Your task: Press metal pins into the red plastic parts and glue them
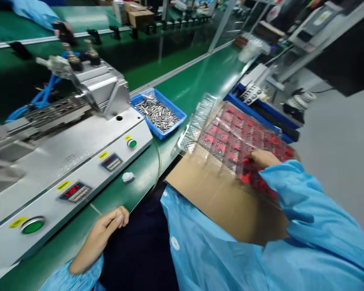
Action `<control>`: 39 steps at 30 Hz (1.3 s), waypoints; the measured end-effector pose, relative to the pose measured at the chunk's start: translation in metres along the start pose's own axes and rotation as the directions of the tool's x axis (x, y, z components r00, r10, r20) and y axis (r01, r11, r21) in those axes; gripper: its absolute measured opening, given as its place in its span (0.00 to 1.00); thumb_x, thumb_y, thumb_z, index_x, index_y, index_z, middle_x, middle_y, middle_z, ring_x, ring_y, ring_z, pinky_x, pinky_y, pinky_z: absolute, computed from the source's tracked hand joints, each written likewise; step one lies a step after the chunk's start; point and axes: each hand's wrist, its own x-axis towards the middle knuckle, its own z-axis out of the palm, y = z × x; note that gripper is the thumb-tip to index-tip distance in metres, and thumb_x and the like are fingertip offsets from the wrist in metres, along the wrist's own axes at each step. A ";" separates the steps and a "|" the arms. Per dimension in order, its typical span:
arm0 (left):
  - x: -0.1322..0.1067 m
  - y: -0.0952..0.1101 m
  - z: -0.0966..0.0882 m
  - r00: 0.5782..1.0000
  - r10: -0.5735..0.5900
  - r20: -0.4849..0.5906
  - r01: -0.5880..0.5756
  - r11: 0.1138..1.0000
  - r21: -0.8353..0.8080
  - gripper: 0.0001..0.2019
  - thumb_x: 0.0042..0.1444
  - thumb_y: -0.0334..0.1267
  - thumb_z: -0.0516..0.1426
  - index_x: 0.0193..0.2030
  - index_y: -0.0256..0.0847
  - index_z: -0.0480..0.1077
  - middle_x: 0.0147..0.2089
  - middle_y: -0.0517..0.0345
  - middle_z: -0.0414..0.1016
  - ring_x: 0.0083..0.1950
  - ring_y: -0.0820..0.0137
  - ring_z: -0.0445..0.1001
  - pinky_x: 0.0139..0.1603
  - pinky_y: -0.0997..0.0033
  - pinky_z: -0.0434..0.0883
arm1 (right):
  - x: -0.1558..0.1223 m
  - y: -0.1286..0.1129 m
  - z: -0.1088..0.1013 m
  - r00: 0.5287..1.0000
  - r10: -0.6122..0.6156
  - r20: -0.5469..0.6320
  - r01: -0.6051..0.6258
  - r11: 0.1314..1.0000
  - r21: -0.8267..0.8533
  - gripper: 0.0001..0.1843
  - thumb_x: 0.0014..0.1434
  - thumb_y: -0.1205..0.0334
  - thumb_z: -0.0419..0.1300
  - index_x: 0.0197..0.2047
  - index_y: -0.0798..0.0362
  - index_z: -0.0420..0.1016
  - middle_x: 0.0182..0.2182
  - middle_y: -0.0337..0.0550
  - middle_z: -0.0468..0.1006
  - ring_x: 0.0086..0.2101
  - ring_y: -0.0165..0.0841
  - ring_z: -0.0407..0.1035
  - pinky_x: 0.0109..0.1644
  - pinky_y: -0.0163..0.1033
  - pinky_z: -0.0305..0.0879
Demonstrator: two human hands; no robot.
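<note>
My left hand (111, 224) is curled closed at the green bench's front edge, below the machine. Nothing shows sticking out of it, but the inside of the fingers is hidden. My right hand (263, 158) reaches into a clear plastic tray (197, 125) with square pockets, its fingers bent down among red parts (245, 178). Blur and the hand itself hide what is between those fingertips. The tray lies tilted on an open brown cardboard box (212, 190), which rests against my blue smock.
A metal machine (79, 161) with green buttons and red digits stands at left. Beside it sits a blue bin (170, 131) of small metal pins. A white crumpled bit (128, 177) lies on the bench (139, 190). Another person's hand (63, 30) shows across the line.
</note>
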 end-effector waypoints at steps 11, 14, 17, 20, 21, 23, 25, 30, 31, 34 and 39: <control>0.014 0.010 0.025 0.989 -0.144 -0.021 0.137 0.971 -0.194 0.33 0.59 0.72 0.61 0.41 0.37 0.77 0.23 0.59 0.73 0.20 0.73 0.64 0.24 0.73 0.63 | -0.067 -0.115 0.032 0.688 -0.695 0.211 0.596 0.706 0.382 0.11 0.72 0.67 0.62 0.52 0.53 0.85 0.44 0.52 0.84 0.40 0.35 0.80 0.40 0.39 0.72; 0.022 0.023 0.027 0.999 -0.039 0.005 0.038 0.941 -0.337 0.36 0.60 0.74 0.58 0.46 0.35 0.78 0.31 0.52 0.78 0.25 0.71 0.72 0.27 0.72 0.68 | -0.115 -0.197 0.099 0.429 -0.903 0.027 0.772 0.382 0.508 0.13 0.74 0.71 0.57 0.53 0.51 0.81 0.43 0.48 0.84 0.37 0.35 0.77 0.38 0.40 0.72; 0.016 0.030 0.021 0.999 -0.025 -0.020 0.014 0.914 -0.405 0.35 0.58 0.69 0.65 0.53 0.36 0.77 0.33 0.55 0.77 0.25 0.72 0.72 0.26 0.74 0.68 | -0.142 -0.253 0.147 0.303 -0.952 -0.049 0.787 0.221 0.576 0.13 0.76 0.70 0.54 0.54 0.52 0.79 0.44 0.48 0.84 0.36 0.37 0.75 0.37 0.43 0.72; -0.004 0.027 0.007 0.975 -0.096 -0.201 0.004 0.910 -0.414 0.30 0.58 0.62 0.68 0.53 0.36 0.76 0.29 0.58 0.76 0.24 0.75 0.69 0.25 0.77 0.65 | -0.138 -0.268 0.171 0.310 -0.945 -0.104 0.691 0.149 0.707 0.13 0.75 0.68 0.57 0.60 0.51 0.75 0.49 0.48 0.83 0.45 0.39 0.76 0.46 0.45 0.76; -0.011 0.025 0.003 0.950 -0.123 -0.286 -0.007 0.910 -0.414 0.29 0.59 0.61 0.68 0.53 0.36 0.75 0.29 0.58 0.77 0.25 0.75 0.69 0.25 0.77 0.65 | -0.133 -0.266 0.178 0.383 -0.917 -0.109 0.647 0.182 0.741 0.14 0.74 0.67 0.59 0.60 0.50 0.74 0.50 0.48 0.83 0.47 0.39 0.77 0.49 0.46 0.77; -0.024 0.021 -0.006 0.883 -0.171 -0.437 -0.025 0.912 -0.408 0.28 0.59 0.60 0.69 0.53 0.37 0.74 0.31 0.56 0.79 0.26 0.74 0.69 0.25 0.78 0.65 | -0.121 -0.257 0.194 0.580 -0.813 -0.036 0.524 0.339 0.781 0.15 0.71 0.63 0.64 0.59 0.48 0.74 0.48 0.48 0.82 0.47 0.41 0.77 0.49 0.47 0.77; -0.033 0.018 -0.012 0.815 -0.204 -0.542 -0.036 0.917 -0.398 0.28 0.58 0.58 0.69 0.53 0.39 0.74 0.33 0.55 0.80 0.27 0.74 0.70 0.25 0.78 0.65 | -0.113 -0.250 0.214 0.688 -0.714 0.127 0.367 0.493 0.789 0.15 0.69 0.59 0.66 0.57 0.48 0.75 0.47 0.50 0.81 0.45 0.43 0.78 0.47 0.48 0.78; -0.037 0.028 -0.015 0.746 -0.190 -0.638 -0.075 0.928 -0.364 0.24 0.61 0.57 0.68 0.53 0.40 0.75 0.38 0.54 0.82 0.30 0.71 0.73 0.27 0.76 0.70 | -0.115 -0.260 0.247 0.616 -0.690 0.381 0.093 0.544 0.834 0.08 0.67 0.57 0.65 0.47 0.49 0.76 0.48 0.51 0.82 0.49 0.45 0.78 0.54 0.51 0.77; -0.036 0.031 -0.014 0.740 -0.177 -0.649 -0.083 0.934 -0.348 0.24 0.61 0.57 0.67 0.53 0.40 0.75 0.39 0.54 0.82 0.32 0.70 0.74 0.28 0.75 0.71 | -0.116 -0.264 0.244 0.602 -0.687 0.406 0.028 0.527 0.850 0.08 0.67 0.57 0.66 0.46 0.49 0.74 0.50 0.50 0.83 0.51 0.45 0.78 0.56 0.52 0.76; -0.034 0.039 -0.012 0.713 -0.111 -0.692 -0.117 0.955 -0.273 0.20 0.64 0.54 0.66 0.52 0.40 0.77 0.39 0.53 0.82 0.35 0.69 0.77 0.34 0.73 0.73 | -0.115 -0.274 0.225 0.552 -0.703 0.448 -0.178 0.425 0.888 0.11 0.66 0.59 0.68 0.48 0.48 0.71 0.48 0.48 0.84 0.48 0.43 0.80 0.53 0.49 0.78; -0.032 0.047 -0.010 0.680 -0.019 -0.733 -0.178 0.965 -0.190 0.17 0.66 0.51 0.65 0.50 0.39 0.77 0.38 0.54 0.83 0.36 0.68 0.79 0.37 0.72 0.75 | -0.113 -0.282 0.200 0.630 -0.632 0.451 -0.296 0.342 0.892 0.15 0.68 0.47 0.64 0.46 0.50 0.77 0.26 0.40 0.75 0.26 0.35 0.70 0.30 0.40 0.68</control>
